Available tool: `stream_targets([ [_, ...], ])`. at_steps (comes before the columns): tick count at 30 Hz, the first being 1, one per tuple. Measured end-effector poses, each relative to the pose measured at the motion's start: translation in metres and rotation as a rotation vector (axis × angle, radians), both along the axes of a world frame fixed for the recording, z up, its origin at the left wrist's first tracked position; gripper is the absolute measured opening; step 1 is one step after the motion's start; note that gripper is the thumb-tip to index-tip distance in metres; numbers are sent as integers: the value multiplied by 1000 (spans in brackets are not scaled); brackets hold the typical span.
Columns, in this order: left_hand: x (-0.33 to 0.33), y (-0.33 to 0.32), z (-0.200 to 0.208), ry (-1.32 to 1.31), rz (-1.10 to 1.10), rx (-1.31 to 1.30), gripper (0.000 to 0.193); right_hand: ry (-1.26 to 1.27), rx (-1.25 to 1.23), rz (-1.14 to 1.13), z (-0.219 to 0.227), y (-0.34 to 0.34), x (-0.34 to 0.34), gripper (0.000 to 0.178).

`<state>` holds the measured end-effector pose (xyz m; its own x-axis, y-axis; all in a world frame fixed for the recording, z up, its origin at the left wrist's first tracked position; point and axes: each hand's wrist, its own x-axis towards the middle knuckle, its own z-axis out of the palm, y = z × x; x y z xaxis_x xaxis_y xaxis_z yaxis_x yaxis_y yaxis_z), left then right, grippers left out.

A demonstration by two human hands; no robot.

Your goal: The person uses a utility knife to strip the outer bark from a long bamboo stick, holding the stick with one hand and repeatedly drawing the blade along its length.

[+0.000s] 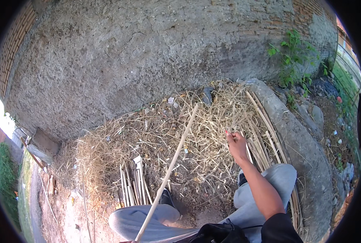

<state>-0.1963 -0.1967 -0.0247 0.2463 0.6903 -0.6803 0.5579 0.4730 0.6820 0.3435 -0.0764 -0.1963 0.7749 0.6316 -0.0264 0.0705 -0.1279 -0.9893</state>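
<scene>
A long, pale bamboo strip [170, 168] slants up from the lower edge, over my left knee, its far end above the shavings. Only a sliver of my left hand [127, 241] shows at the lower edge, closed at the strip's near end; most of its fingers are out of view. My right hand [238, 146] is held out over the shavings, apart from the strip, with its fingers pinched together. A small red spot shows at the fingertips, and I cannot make out what it is. Curly, straw-coloured shavings [217, 133] cover the ground in front of me.
Split strips [128, 186] lie in a bundle beside my left knee; longer strips [265, 121] lie by my right leg. A low concrete ledge [298, 150] curves along the right. Beyond the shavings rises a rough wall [156, 52], with a green plant [296, 56] at its right.
</scene>
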Motion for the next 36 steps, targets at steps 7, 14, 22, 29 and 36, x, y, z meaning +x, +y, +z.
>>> stream_targets([
  [7, 97, 57, -30, -292, 235, -472, 37, 244, 106, 457, 69, -32, -75, 25],
  [14, 140, 98, -61, -508, -4, -644, 37, 444, 209, 443, 92, -35, -66, 21],
  [22, 174, 109, -65, -619, 44, -587, 34, 91, 215, 479, 89, -38, -76, 21],
  [29, 206, 116, -78, -336, -117, 79, 37, -617, 184, 581, 68, -51, -116, 21],
  [36, 200, 118, -88, -282, -177, 175, 38, -783, 138, 569, 61, -50, -125, 24],
])
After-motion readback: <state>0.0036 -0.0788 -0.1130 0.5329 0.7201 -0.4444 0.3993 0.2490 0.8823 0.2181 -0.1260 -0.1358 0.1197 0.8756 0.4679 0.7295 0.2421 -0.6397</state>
